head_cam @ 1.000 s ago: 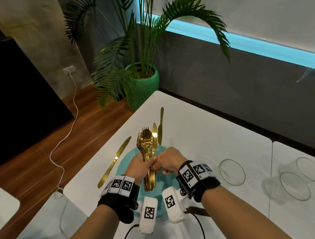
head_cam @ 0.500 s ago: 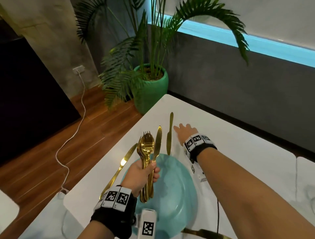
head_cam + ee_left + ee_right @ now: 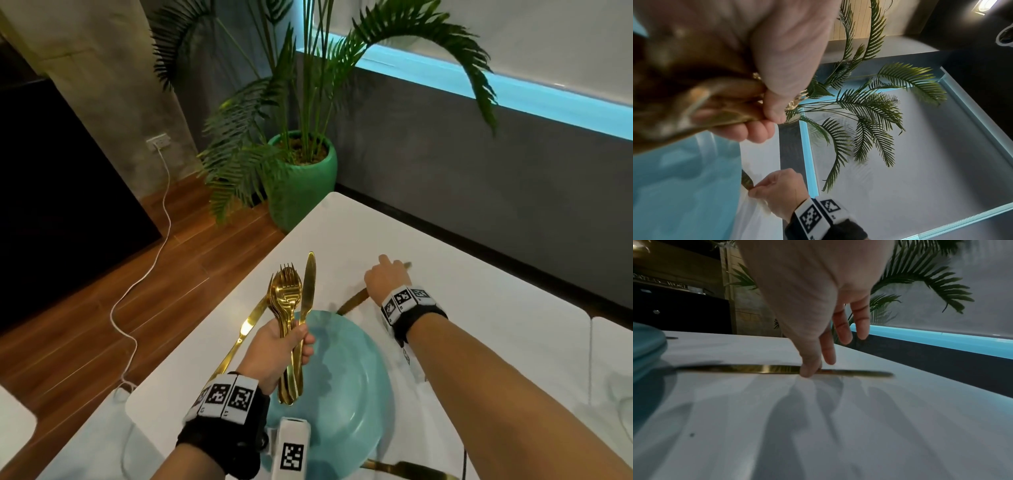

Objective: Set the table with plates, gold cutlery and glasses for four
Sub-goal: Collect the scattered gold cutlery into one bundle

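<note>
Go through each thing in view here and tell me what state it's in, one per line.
Left hand: grips cutlery bundle, upright.
Right hand: fingertip on knife.
Knife: flat on table, beside plate.
Plate: on table, bare.
Left knife: flat on table.

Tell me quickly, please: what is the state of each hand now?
Left hand: closed around a bundle of gold cutlery.
Right hand: open, fingertips pressing a gold knife lying on the white table.
</note>
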Available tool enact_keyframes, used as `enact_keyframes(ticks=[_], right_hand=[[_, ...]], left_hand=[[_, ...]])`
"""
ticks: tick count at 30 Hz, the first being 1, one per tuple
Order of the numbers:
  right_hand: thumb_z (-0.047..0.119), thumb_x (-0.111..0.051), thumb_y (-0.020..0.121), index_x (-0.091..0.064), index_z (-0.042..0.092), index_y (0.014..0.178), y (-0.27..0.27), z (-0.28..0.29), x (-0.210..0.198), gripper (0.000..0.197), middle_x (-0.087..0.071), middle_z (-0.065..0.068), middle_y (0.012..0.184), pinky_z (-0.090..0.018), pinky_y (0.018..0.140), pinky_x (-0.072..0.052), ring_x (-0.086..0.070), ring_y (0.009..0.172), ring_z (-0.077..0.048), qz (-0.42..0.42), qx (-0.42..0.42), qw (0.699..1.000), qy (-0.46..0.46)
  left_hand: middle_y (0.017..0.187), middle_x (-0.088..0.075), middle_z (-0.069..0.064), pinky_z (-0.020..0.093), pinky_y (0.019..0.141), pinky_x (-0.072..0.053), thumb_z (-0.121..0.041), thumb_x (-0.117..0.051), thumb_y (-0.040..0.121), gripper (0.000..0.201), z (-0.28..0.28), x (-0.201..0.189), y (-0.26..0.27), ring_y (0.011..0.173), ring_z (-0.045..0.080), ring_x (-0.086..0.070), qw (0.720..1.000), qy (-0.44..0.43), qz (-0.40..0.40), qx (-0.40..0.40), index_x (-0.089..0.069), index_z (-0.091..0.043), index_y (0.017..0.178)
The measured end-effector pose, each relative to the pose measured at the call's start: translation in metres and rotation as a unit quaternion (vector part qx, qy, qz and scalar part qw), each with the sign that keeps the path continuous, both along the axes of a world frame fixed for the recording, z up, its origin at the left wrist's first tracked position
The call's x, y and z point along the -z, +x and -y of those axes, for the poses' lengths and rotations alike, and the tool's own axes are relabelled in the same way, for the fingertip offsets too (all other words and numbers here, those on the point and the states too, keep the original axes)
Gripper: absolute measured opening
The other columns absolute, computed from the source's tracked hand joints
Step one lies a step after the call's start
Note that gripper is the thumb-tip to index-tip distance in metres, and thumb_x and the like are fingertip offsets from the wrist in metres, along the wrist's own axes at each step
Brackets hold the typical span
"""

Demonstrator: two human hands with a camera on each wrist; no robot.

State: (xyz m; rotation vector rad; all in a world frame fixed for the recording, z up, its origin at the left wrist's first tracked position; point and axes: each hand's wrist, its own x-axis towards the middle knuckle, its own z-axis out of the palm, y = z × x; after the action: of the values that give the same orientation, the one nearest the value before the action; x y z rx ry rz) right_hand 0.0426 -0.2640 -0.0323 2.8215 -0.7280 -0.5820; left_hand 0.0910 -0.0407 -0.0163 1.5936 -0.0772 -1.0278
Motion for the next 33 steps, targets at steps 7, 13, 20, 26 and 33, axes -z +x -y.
enact_keyframes(ticks=[7, 13, 20, 26, 33], right_hand=[[0.007, -0.042, 0.095, -0.062, 0.004, 0.111, -0.022, -0.008, -0.002, 0.025, -0.065, -0.010, 0.113, -0.029, 0.080, -0.050, -0.064, 0.101, -0.025, 0.077, 0.252, 0.955, 0.132], [0.008, -0.052, 0.091, -0.059, 0.006, 0.076, -0.043, -0.013, 0.005, 0.017, -0.067, -0.010, 0.091, -0.025, 0.066, -0.045, -0.054, 0.072, -0.021, 0.162, 0.409, 0.875, 0.202], [0.016, -0.055, 0.090, -0.063, 0.021, 0.113, -0.065, -0.020, 0.002, 0.025, -0.065, -0.010, 0.105, -0.025, 0.078, -0.050, -0.063, 0.100, -0.024, 0.129, 0.427, 0.846, 0.292], [0.016, -0.054, 0.090, -0.038, 0.017, 0.058, -0.074, -0.027, -0.005, 0.036, -0.055, -0.004, 0.089, -0.026, 0.075, -0.051, -0.062, 0.091, -0.021, 0.188, 0.451, 0.830, 0.267], [0.010, -0.068, 0.082, -0.061, 0.002, 0.070, -0.085, -0.055, -0.050, 0.017, -0.061, -0.008, 0.066, -0.019, 0.038, -0.031, -0.042, 0.042, -0.011, 0.303, 0.491, 0.652, 0.491]], left_hand=[[0.069, -0.062, 0.006, 0.029, 0.064, -0.051, -0.011, -0.051, 0.094, 0.007, -0.002, -0.006, -0.008, 0.060, 0.015, -0.058, 1.000, -0.013, -0.003, -0.006, -0.055, -0.007, 0.090], [0.072, -0.064, 0.008, 0.027, 0.061, -0.051, -0.005, -0.056, 0.090, 0.004, -0.007, -0.001, -0.012, 0.058, 0.014, -0.060, 1.000, -0.011, -0.004, 0.002, -0.058, -0.005, 0.087], [0.076, -0.066, 0.008, 0.030, 0.066, -0.049, -0.009, -0.057, 0.091, 0.004, -0.009, 0.000, -0.021, 0.068, 0.018, -0.060, 0.999, -0.010, -0.008, 0.031, -0.060, -0.010, 0.089], [0.082, -0.068, 0.008, 0.030, 0.069, -0.052, -0.012, -0.056, 0.091, 0.004, -0.009, -0.005, -0.028, 0.072, 0.018, -0.063, 0.999, -0.001, -0.006, 0.037, -0.059, -0.010, 0.094], [0.077, -0.063, 0.008, 0.026, 0.064, -0.052, -0.010, -0.048, 0.096, 0.008, -0.009, -0.016, -0.041, 0.066, 0.016, -0.060, 0.999, -0.005, -0.033, 0.009, -0.054, -0.005, 0.094]])
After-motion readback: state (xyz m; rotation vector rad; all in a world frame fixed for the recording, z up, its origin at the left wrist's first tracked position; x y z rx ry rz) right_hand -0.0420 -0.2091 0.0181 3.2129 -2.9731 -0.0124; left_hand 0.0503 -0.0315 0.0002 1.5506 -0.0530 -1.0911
